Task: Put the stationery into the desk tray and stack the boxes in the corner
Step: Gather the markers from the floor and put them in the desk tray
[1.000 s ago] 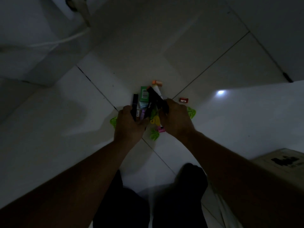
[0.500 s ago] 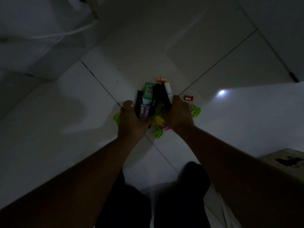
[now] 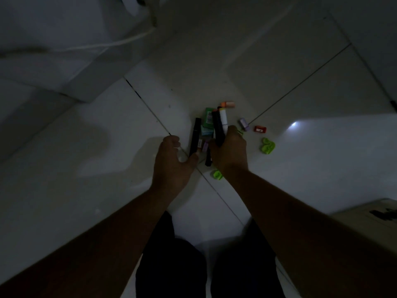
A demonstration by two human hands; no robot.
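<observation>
We note the right hand (image 3: 230, 154) gripping two markers (image 3: 217, 125); the left hand (image 3: 171, 163) is loosely curled and empty beside a black pen (image 3: 195, 136).

Floor tiles (image 3: 322, 168) white, dark grout lines. Loose marker (image 3: 195, 136) black. Gripped marker (image 3: 218, 130) black. Small box (image 3: 208, 117) green. Cap (image 3: 227, 103) orange. Sharpener (image 3: 260, 129) red. Clip (image 3: 267, 146) lime green. Cardboard box (image 3: 373, 214) tan, black print.

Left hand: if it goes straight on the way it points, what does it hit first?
Probably the black marker lying on the floor just ahead of the left hand; the thumb is near its lower end. Depth is unclear in this dim view.
</observation>
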